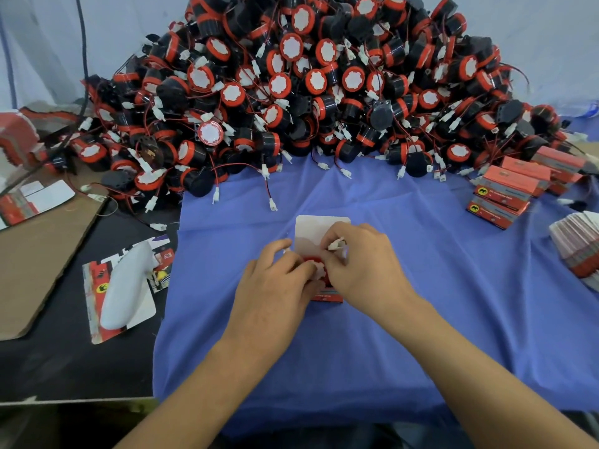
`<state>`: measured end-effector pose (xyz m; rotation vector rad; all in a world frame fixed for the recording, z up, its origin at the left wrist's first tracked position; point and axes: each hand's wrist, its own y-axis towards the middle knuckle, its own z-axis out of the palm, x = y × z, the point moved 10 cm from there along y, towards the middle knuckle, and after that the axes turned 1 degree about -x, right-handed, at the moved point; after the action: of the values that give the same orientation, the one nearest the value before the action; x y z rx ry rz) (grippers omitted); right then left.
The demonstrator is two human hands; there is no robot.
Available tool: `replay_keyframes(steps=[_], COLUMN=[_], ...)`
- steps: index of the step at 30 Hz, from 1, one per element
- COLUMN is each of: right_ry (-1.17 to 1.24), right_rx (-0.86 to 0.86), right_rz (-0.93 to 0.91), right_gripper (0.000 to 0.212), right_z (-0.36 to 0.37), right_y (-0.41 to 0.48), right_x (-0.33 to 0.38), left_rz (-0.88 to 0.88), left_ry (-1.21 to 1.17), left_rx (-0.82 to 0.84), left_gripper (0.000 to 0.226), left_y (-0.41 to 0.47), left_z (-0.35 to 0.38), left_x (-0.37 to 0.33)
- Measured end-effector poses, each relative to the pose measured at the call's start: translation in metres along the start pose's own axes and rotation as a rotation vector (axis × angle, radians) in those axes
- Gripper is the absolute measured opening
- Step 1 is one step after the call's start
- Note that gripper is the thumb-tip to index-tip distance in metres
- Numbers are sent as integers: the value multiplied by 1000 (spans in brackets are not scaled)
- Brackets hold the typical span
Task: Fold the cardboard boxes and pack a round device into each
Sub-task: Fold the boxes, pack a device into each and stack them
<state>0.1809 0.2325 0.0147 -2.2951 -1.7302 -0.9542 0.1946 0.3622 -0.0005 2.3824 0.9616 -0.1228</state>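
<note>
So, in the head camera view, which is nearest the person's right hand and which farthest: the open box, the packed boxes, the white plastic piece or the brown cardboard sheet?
1. Open box, centre, touching the right hand, which pinches a white plug.
2. Packed boxes, back right.
3. White plastic piece, left.
4. Brown cardboard sheet, far left.

Device pile [308, 92] behind box [311, 230]; packed boxes [505, 192] far rt; flats [580, 251] rt edge
</note>
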Motion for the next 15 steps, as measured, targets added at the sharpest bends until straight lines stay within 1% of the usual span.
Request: replay_keyframes(steps=[4, 8, 13, 15], right_ry=[58, -38, -65, -86], right_rx=[-49, -68, -8, 36], right_rz=[19, 23, -14, -29], right_gripper=[6, 8, 8, 13], right_z=[8, 16, 20, 23], right_y=[-2, -4, 0, 0], right_x=[-3, -4, -5, -3], left_rz=[34, 31, 36, 50], left_ry=[-85, -125, -170, -182], left_rx=[-60, -76, -81, -87], left_gripper=[16, 17, 15, 18], left_y=[-5, -8, -9, -9], left_z=[2, 4, 6, 7], left_x=[0, 3, 5, 6])
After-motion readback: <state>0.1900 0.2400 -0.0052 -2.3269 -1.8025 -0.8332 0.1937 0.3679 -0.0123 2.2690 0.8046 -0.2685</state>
